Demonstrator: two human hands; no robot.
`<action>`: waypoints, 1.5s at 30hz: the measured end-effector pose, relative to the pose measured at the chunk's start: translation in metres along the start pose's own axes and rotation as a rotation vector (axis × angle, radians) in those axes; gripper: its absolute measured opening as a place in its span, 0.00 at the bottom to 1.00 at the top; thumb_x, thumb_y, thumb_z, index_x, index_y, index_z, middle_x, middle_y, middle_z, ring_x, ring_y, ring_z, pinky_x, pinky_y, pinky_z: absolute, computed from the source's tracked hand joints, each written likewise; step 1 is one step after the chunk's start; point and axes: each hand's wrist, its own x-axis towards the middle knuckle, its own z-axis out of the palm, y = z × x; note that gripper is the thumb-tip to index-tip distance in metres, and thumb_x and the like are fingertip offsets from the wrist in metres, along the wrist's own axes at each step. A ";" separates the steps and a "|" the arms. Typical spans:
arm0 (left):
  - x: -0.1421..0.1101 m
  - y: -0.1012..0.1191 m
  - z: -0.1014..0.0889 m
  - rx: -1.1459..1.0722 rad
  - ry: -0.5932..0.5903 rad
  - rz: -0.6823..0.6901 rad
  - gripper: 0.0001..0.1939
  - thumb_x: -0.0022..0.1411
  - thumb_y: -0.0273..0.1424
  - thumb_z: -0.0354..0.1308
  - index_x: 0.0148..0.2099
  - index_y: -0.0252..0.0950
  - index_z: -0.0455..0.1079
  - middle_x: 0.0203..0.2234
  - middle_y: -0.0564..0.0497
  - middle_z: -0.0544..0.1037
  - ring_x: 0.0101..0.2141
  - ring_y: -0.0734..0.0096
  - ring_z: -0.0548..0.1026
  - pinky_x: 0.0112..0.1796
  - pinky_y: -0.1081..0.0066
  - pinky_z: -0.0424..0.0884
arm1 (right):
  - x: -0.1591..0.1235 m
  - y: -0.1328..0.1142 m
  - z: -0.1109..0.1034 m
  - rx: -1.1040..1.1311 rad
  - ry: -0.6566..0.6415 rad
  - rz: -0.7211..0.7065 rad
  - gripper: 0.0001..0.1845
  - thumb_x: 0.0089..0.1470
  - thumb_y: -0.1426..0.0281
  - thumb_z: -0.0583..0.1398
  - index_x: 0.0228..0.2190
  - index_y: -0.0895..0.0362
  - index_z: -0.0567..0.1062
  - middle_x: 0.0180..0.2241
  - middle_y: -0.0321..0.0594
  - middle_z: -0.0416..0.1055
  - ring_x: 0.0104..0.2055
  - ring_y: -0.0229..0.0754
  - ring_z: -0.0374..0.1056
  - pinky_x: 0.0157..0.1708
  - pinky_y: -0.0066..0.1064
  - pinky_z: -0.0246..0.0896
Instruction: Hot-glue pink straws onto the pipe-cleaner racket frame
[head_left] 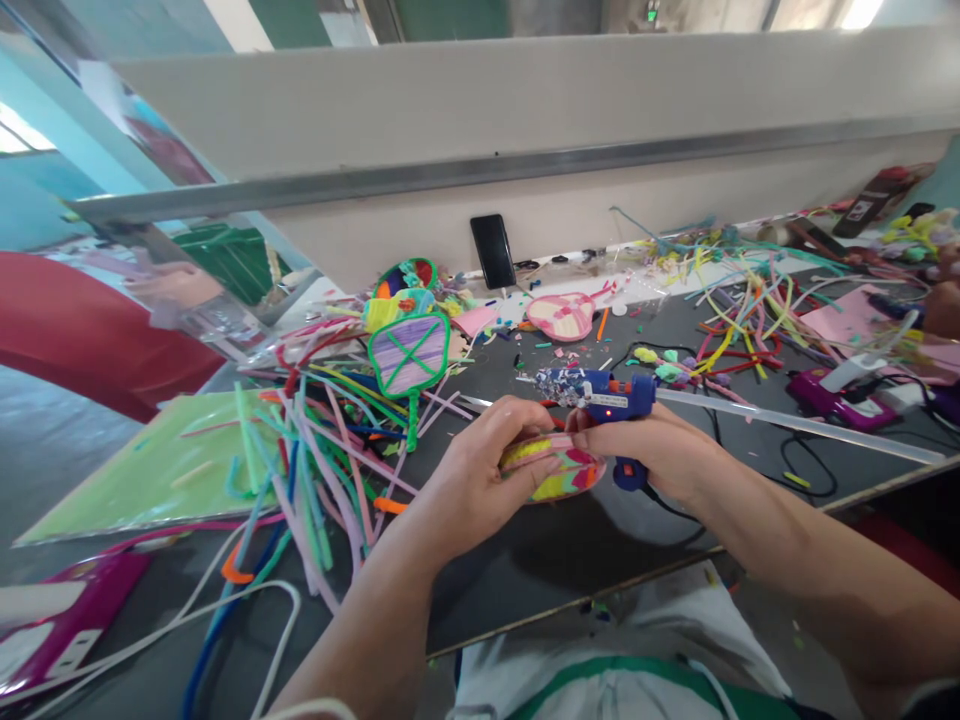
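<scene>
In the head view my left hand (487, 470) is closed around a small rounded craft piece (566, 482) with yellow, pink and green patches and a pink edge. My right hand (660, 450) is wrapped about the handle of a blue hot glue gun (619, 396), its fingertips touching the craft piece's upper edge. The gun's nozzle points left, beyond my left fingers, and a red light glows on its body. A long clear glue stick (795, 420) runs out of its back. My right fingers partly hide the handle.
Pipe cleaners (315, 470) lie heaped at left beside a green-framed craft paddle (410, 355). A pink craft piece (562, 316) and a phone (493, 252) are at the back. Purple power strips (844, 400) and cords stand at both sides. A low partition (525, 110) borders the table.
</scene>
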 end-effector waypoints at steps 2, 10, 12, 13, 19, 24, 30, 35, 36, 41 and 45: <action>0.000 0.000 0.000 -0.024 -0.014 0.040 0.10 0.64 0.27 0.59 0.47 0.38 0.65 0.40 0.51 0.72 0.41 0.73 0.71 0.42 0.75 0.67 | 0.000 -0.001 0.000 -0.010 0.002 0.005 0.07 0.36 0.71 0.67 0.23 0.56 0.76 0.23 0.33 0.71 0.28 0.39 0.67 0.32 0.30 0.61; 0.001 -0.002 0.001 -0.052 -0.031 0.084 0.10 0.64 0.23 0.58 0.46 0.38 0.66 0.42 0.50 0.70 0.44 0.72 0.71 0.45 0.74 0.67 | 0.005 0.006 -0.006 -0.057 -0.009 -0.007 0.05 0.40 0.70 0.66 0.25 0.56 0.78 0.24 0.33 0.72 0.30 0.39 0.67 0.33 0.31 0.60; 0.001 -0.003 0.001 -0.054 -0.018 0.087 0.10 0.63 0.22 0.58 0.46 0.38 0.66 0.42 0.49 0.69 0.44 0.72 0.71 0.45 0.74 0.67 | 0.005 0.008 -0.008 -0.058 -0.038 -0.029 0.06 0.41 0.70 0.67 0.26 0.55 0.78 0.26 0.33 0.72 0.31 0.39 0.67 0.34 0.30 0.60; 0.001 -0.003 0.001 -0.059 -0.011 0.092 0.10 0.63 0.22 0.57 0.46 0.38 0.66 0.42 0.49 0.69 0.44 0.72 0.71 0.45 0.73 0.68 | 0.006 0.009 -0.008 -0.060 -0.049 -0.040 0.06 0.41 0.69 0.67 0.27 0.55 0.78 0.26 0.33 0.72 0.31 0.39 0.67 0.34 0.30 0.60; 0.000 -0.001 0.000 -0.068 -0.001 0.107 0.11 0.63 0.20 0.56 0.46 0.38 0.67 0.42 0.49 0.69 0.44 0.73 0.72 0.44 0.74 0.69 | 0.006 0.010 -0.008 -0.080 -0.034 -0.039 0.07 0.42 0.68 0.67 0.27 0.56 0.77 0.27 0.34 0.71 0.31 0.40 0.66 0.34 0.31 0.60; 0.001 -0.001 0.001 -0.070 -0.005 0.109 0.10 0.64 0.20 0.56 0.45 0.37 0.67 0.41 0.49 0.69 0.43 0.74 0.71 0.43 0.76 0.69 | 0.008 0.011 -0.009 -0.077 -0.002 -0.028 0.05 0.42 0.69 0.66 0.26 0.56 0.77 0.26 0.34 0.71 0.32 0.41 0.66 0.33 0.31 0.60; 0.000 -0.004 0.002 -0.033 -0.014 0.108 0.09 0.64 0.20 0.55 0.45 0.37 0.67 0.41 0.49 0.69 0.42 0.73 0.72 0.42 0.75 0.69 | 0.005 0.007 -0.005 -0.036 -0.005 -0.006 0.04 0.40 0.72 0.65 0.25 0.56 0.77 0.25 0.34 0.71 0.30 0.40 0.66 0.31 0.30 0.60; -0.001 -0.005 0.002 -0.007 -0.011 0.103 0.09 0.64 0.21 0.55 0.44 0.38 0.68 0.40 0.49 0.70 0.42 0.72 0.72 0.42 0.75 0.69 | 0.006 0.008 -0.006 0.051 -0.017 0.018 0.05 0.43 0.70 0.66 0.27 0.57 0.78 0.25 0.34 0.73 0.28 0.38 0.67 0.31 0.29 0.62; -0.001 -0.005 0.002 -0.004 -0.008 0.109 0.08 0.64 0.21 0.55 0.44 0.38 0.68 0.40 0.49 0.70 0.42 0.72 0.72 0.42 0.75 0.69 | 0.007 0.010 -0.008 0.081 -0.017 0.022 0.06 0.43 0.70 0.65 0.28 0.57 0.78 0.26 0.34 0.74 0.28 0.38 0.68 0.31 0.29 0.63; -0.001 -0.006 0.003 0.029 0.015 0.140 0.09 0.64 0.21 0.55 0.45 0.37 0.68 0.41 0.49 0.70 0.42 0.72 0.72 0.42 0.75 0.70 | 0.008 0.018 -0.014 0.149 0.036 0.016 0.07 0.42 0.68 0.66 0.27 0.58 0.77 0.25 0.36 0.74 0.28 0.38 0.68 0.31 0.29 0.63; -0.001 -0.006 0.003 0.055 0.003 0.136 0.10 0.64 0.20 0.55 0.46 0.37 0.67 0.42 0.48 0.70 0.43 0.71 0.72 0.42 0.74 0.71 | 0.002 0.021 -0.017 0.116 0.005 -0.030 0.11 0.42 0.67 0.69 0.30 0.58 0.77 0.26 0.35 0.73 0.29 0.38 0.68 0.34 0.29 0.62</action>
